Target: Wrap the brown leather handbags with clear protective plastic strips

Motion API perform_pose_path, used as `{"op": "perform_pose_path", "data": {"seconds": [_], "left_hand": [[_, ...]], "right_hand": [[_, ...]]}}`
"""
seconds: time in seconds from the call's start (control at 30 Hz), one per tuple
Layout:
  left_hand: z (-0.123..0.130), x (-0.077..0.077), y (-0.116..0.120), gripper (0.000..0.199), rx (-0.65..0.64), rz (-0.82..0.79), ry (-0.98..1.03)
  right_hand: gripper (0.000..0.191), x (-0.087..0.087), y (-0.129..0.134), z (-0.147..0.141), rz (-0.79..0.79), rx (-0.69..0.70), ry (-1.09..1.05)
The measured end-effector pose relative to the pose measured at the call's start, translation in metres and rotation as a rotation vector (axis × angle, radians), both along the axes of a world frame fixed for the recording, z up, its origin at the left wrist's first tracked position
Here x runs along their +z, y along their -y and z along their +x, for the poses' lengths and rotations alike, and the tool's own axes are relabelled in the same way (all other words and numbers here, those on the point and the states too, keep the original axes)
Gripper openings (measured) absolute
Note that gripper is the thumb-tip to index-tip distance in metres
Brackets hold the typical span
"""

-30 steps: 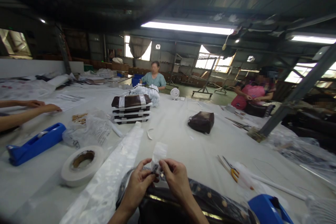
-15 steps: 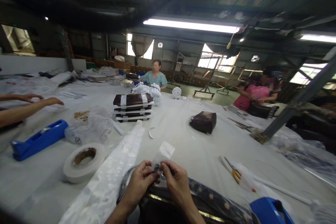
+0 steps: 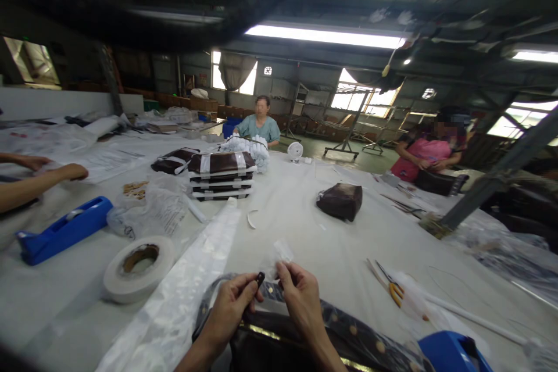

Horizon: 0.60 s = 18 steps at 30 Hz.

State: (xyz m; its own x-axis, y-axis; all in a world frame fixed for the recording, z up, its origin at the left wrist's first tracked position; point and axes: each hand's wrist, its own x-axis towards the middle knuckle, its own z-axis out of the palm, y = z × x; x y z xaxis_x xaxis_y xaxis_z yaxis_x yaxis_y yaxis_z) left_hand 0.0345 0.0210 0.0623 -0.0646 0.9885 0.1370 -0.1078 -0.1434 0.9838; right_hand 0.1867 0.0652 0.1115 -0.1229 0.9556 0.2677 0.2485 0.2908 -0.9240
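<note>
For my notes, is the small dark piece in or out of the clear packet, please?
Out: the left hand pinches the dark piece, apart from the packet in the right hand.

legible text: none | clear plastic bag [image 3: 152,209]: printed lines (too small and blurred to read)
</note>
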Motion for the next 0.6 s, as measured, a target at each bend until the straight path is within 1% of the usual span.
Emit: {"op": "perform_pose_path", "data": {"seconds": [0.23,0.4,0.5,0.6], "left_hand": [[-0.0003,0.0013,-0.0004,0.029,-0.022,-0.020,0.002],[0.0010,0.0017,-0.0041,0.030,-0.021,-0.017,0.035],[0.0019,0.0000,-0.0053,0.039,-0.011,-0.025,0.074],[0.0016,-0.0024,-0.0056,0.057,0.009,-0.039,0.111]], "right_hand": [[0.040,0.0026,0.0016,0.0021,-0.019,0.034,-0.019],[0.041,-0.0011,-0.0015,0.0017,-0.070,0.085,-0.068],[0.040,-0.0032,-0.0017,0.0000,-0.058,0.092,-0.056],[0.038,-0.0022,0.0015,-0.0021,-0.001,0.074,0.001]]}}
